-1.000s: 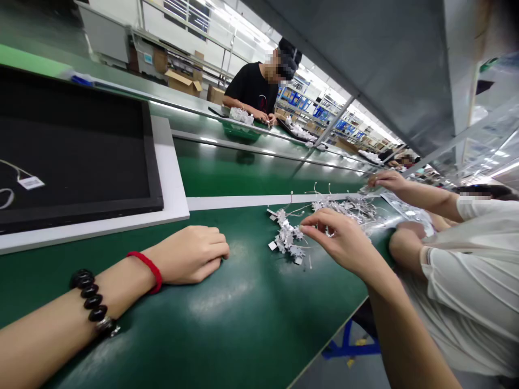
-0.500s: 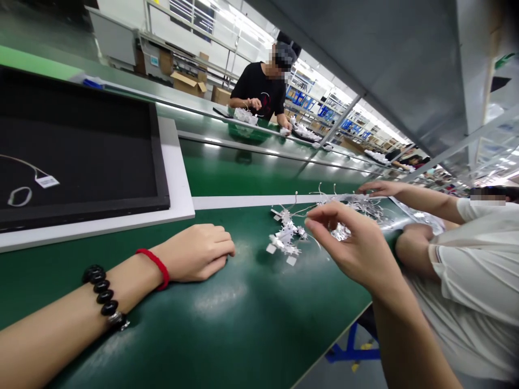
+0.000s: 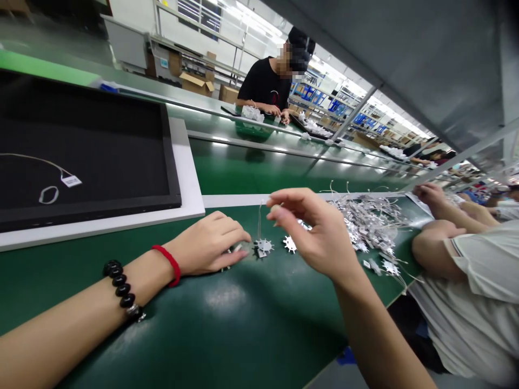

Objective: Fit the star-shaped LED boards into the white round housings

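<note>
While my right hand (image 3: 320,237) hangs just above the belt (image 3: 243,324) with thumb and forefinger pinched on a thin wire (image 3: 259,219), the small toothed part (image 3: 263,247) at the wire's lower end sits on the green surface, right at the fingertips of my left hand (image 3: 206,249). That left hand lies loosely curled, knuckles up, its fingertips touching the belt beside the part; it grips nothing that I can make out, though something small and pale shows under the fingers and I cannot tell what. A second toothed part (image 3: 290,244) lies just beside the first, partly behind my right hand.

To do this well, I judge the pinch should stay light and high on the wire, so the thin lead does not kink, and the left fingertips should pin the part flat before I draw the wire taut. I would keep this piece well apart from the tangled pile (image 3: 368,224) to my right, since loose leads there could snag it. A co-worker's arm (image 3: 433,246) rests at that pile, so my right elbow should stay in. The black tray (image 3: 174,200) to the left holds one tagged wire (image 3: 60,175).
</note>
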The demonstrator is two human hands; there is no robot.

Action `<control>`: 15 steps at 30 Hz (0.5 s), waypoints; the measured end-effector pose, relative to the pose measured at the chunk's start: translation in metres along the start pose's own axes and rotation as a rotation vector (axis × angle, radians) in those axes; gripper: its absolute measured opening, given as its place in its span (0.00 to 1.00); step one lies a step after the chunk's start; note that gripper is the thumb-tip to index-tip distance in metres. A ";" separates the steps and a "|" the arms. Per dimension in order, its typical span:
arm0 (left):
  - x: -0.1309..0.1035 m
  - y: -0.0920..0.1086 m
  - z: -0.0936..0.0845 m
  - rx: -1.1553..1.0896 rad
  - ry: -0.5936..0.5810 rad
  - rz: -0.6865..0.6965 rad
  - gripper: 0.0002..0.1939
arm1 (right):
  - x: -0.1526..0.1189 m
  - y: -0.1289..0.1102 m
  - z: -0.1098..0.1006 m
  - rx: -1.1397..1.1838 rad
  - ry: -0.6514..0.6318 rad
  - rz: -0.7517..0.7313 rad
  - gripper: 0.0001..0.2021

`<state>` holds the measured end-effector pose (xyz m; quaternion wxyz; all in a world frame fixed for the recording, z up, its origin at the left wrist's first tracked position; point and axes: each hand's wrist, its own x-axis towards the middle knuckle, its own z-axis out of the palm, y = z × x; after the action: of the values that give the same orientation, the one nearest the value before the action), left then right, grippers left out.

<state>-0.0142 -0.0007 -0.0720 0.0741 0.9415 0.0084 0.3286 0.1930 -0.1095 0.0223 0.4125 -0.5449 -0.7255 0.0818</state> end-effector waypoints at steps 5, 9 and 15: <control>0.000 -0.001 0.002 0.007 -0.009 0.030 0.18 | -0.010 0.035 -0.034 -0.513 -0.199 0.303 0.14; -0.001 -0.001 0.002 0.011 -0.016 0.025 0.17 | -0.030 0.041 -0.056 -0.529 -0.347 0.440 0.19; -0.001 -0.001 0.000 0.004 -0.053 0.022 0.17 | -0.034 0.027 -0.047 -0.269 -0.407 0.406 0.12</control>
<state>-0.0146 0.0002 -0.0729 0.0688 0.9500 -0.0032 0.3044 0.2477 -0.1436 0.0200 0.1585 -0.7006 -0.6738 0.1730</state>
